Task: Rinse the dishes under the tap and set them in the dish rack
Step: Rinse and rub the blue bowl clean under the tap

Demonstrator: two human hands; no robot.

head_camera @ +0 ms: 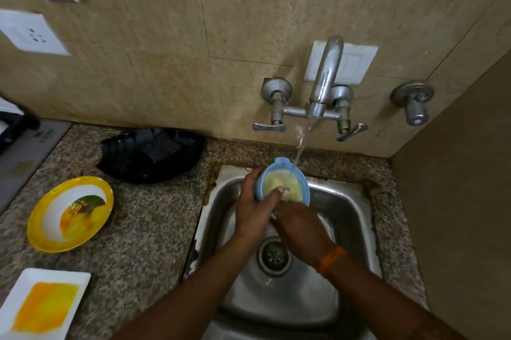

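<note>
A small blue bowl (284,173) with a pale yellowish inside is held over the steel sink (351,218). My left hand (253,208) grips its left rim, thumb lying across the inside. My right hand (301,229) is at the bowl's lower edge, its fingers hidden under the bowl. Water runs from the wall tap (325,82) onto the bowl's far rim. A round yellow-and-white plate (70,213) lies on the counter to the left. A square white plate (44,306) with a yellow centre sits at the bottom left.
A black ribbed tray (152,154) stands on the granite counter (149,229) against the wall. Tap levers (268,126) stick out left and right of the spout. A separate valve (413,103) is on the wall at right. The drain (273,258) is under my wrists.
</note>
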